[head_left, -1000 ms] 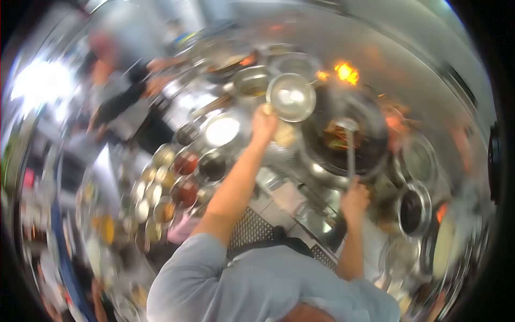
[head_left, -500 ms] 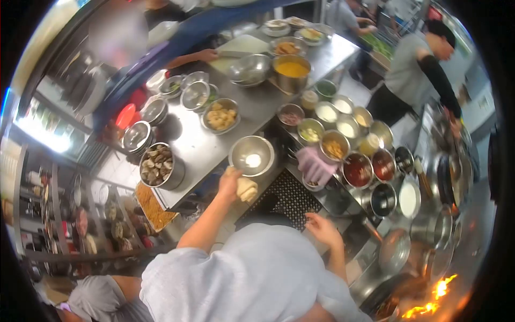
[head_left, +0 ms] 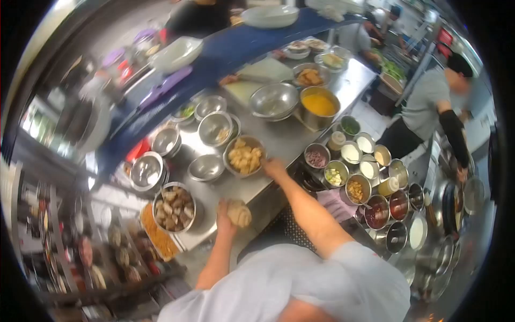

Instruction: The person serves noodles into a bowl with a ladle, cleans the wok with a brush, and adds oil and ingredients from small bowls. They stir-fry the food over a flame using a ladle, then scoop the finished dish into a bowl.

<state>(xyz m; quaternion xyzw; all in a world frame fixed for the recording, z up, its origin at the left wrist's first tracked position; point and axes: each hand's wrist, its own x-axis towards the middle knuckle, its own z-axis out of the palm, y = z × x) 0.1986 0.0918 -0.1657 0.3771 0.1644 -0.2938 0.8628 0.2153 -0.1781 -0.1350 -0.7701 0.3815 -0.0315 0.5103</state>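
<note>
My left hand (head_left: 226,213) is closed on a beige folded cloth (head_left: 239,214) in front of the steel table's edge. A small metal bowl (head_left: 206,168) sits on the table just beyond it. My right hand (head_left: 274,168) reaches to the rim of a bowl of yellow-brown chunks (head_left: 244,156), its fingers pressed against the right side. Left of my left hand stands a large pot of shellfish-like pieces (head_left: 174,208).
Metal bowls (head_left: 216,129) and a pot of yellow liquid (head_left: 319,102) stand farther back. Sauce and ingredient containers (head_left: 358,189) fill the right side. A co-worker (head_left: 429,107) stands at the stove on the right. An orange crumb tray (head_left: 159,236) lies lower left.
The metal bowl from my left hand now rests on the table. My right hand has moved forward to the bowl of chunks. The view has shifted, and the flames are mostly out of sight.
</note>
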